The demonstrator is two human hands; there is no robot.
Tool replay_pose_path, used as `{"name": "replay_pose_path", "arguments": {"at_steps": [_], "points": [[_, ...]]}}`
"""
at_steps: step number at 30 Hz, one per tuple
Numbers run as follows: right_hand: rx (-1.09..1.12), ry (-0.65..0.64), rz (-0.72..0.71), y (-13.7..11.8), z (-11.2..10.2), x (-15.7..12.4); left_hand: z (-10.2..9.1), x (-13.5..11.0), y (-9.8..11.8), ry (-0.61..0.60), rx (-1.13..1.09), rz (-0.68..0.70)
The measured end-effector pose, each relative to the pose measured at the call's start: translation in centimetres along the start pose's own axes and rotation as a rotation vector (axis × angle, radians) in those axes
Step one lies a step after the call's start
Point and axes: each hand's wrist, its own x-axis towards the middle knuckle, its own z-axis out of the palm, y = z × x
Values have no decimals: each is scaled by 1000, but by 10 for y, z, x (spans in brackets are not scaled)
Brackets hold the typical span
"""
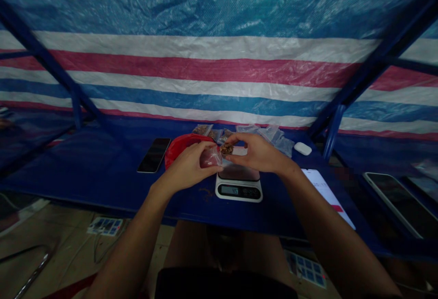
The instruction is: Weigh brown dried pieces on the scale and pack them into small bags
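Both my hands meet above a small white digital scale (238, 188) on a blue table. My left hand (190, 165) is closed on a small clear plastic bag (211, 156). My right hand (257, 154) pinches a clump of brown material (226, 149) at the bag's mouth. A red bowl (178, 147) sits just behind my left hand, partly hidden by it.
A dark phone (153, 154) lies left of the bowl. Filled small bags (212, 132) and empty clear bags (273, 135) lie behind the scale. A white case (303, 148), a lit phone (328, 195) and a tablet (397, 203) lie to the right. Blue frame bars cross a striped tarp behind.
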Motion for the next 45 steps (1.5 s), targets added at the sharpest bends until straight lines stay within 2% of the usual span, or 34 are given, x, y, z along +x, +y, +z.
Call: {"name": "replay_pose_path", "arguments": {"at_steps": [11,22,28,34,42,45], "points": [[6,-90,-39,-5,0,9,0,-3,0,24,-105,-38],[-108,-91,-143,-10,-2,17,7,0,-5,97,-88,32],[-110,-122,-130,-16,-4,21,9,0,-4,129,-155,29],[-109,-143,-74,-29,-14,26,11,-1,-5,159,-218,22],[-175,-183,-169,-50,-25,36,15,0,-3,169,-385,2],[-166,-156,-173,-54,-30,39,15,2,-2,196,-387,-12]]}}
